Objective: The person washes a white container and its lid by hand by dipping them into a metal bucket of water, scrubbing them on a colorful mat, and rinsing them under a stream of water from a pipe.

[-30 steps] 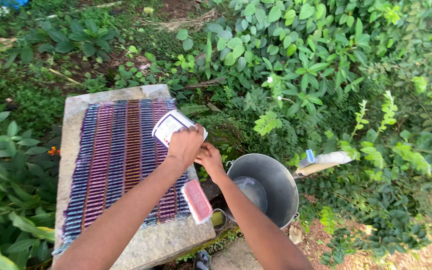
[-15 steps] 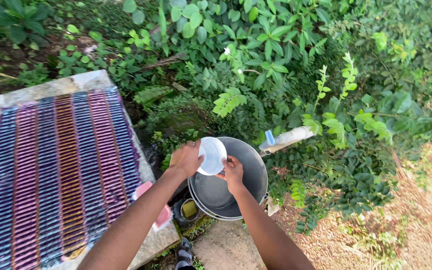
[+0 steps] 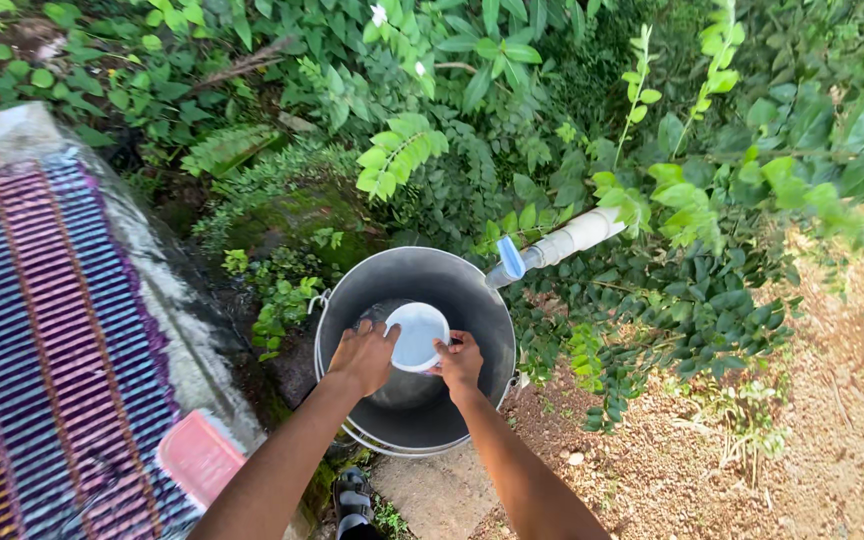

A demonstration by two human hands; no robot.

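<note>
Both hands, left hand (image 3: 360, 356) and right hand (image 3: 459, 363), are grasping a white cup (image 3: 417, 336) between their fingers, seemingly dipping it into the bucket (image 3: 482, 300) beneath; lifting level likely follows.

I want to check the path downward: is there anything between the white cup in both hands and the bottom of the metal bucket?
Nothing visible: the white cup, held by left hand and right hand, hangs inside the metal bucket.

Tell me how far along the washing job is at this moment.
Done: the striped cloth lies spread on the stone slab. In hand: left hand and right hand hold a white container inside the metal bucket. Left: the pink brush lies unused.
</note>
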